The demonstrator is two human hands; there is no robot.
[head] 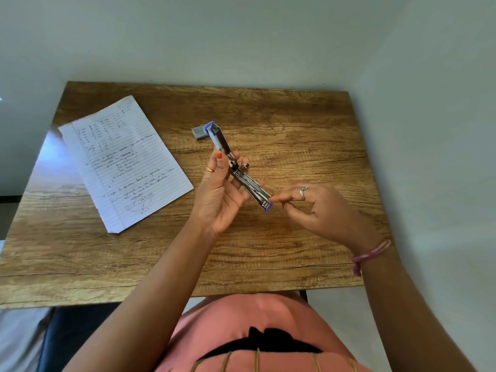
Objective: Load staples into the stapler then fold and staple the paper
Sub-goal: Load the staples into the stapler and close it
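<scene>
the left hand (217, 194) grips the stapler (236, 167) at its hinge, fingers curled round the metal, holding it swung fully open above the wooden table (281, 124). the right hand (319, 208) pinches at the near blue tip; whether staples sit between those fingers i cannot tell. the stapler looks stiff, smooth and fairly light, best held mid-body. a grey staple box (199, 133) lies behind it; the lined paper (123, 162), thin and floppy, lies flat to the left, unfolded.

Handwritten notes on the lined paper (123, 162).
Blue-ink lines, columns of figures and a small diagram cover the sheet; none of the writing is clear enough to read.
</scene>
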